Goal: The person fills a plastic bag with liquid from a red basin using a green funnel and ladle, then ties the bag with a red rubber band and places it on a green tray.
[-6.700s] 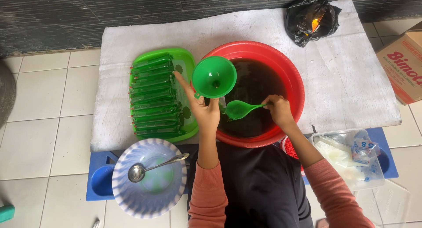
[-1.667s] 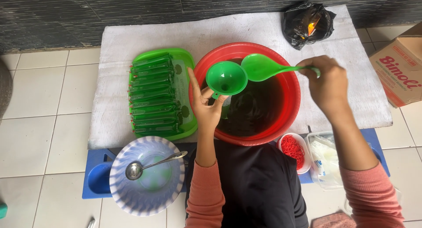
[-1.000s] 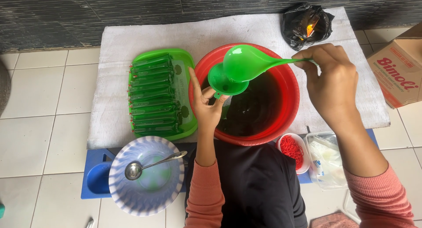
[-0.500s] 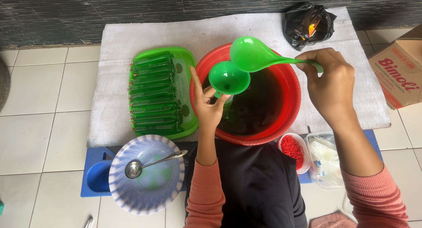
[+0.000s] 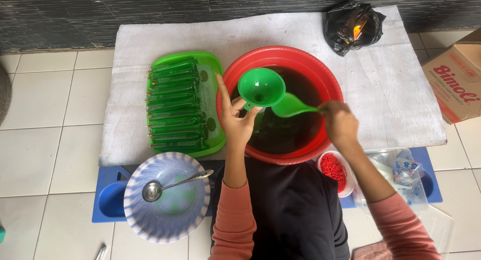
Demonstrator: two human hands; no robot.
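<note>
Lowered from its raised, tilted position above the funnel half a second ago, the green ladle [image 5: 290,106] now sits level over the dark liquid, its bowl just right of the funnel. White mat [image 5: 280,64]: covers the tiled floor and carries the vessels. Red basin [image 5: 328,84]: holds the dark liquid, centre of the mat. Green tray [image 5: 213,69]: touches the basin's left side and is stacked with filled green tube packets [image 5: 173,104]. Striped blue-and-white bowl [image 5: 165,197]: near the left forearm, with a metal spoon [image 5: 170,186] resting in it. Left hand [image 5: 235,122]: fingers partly spread, gripping the spout of the green funnel [image 5: 260,87] over the basin's left rim. Right hand [image 5: 340,124]: closed around the ladle's handle. Small dish of red rubber bands [image 5: 333,168]: just below the basin, beside the right forearm.
</note>
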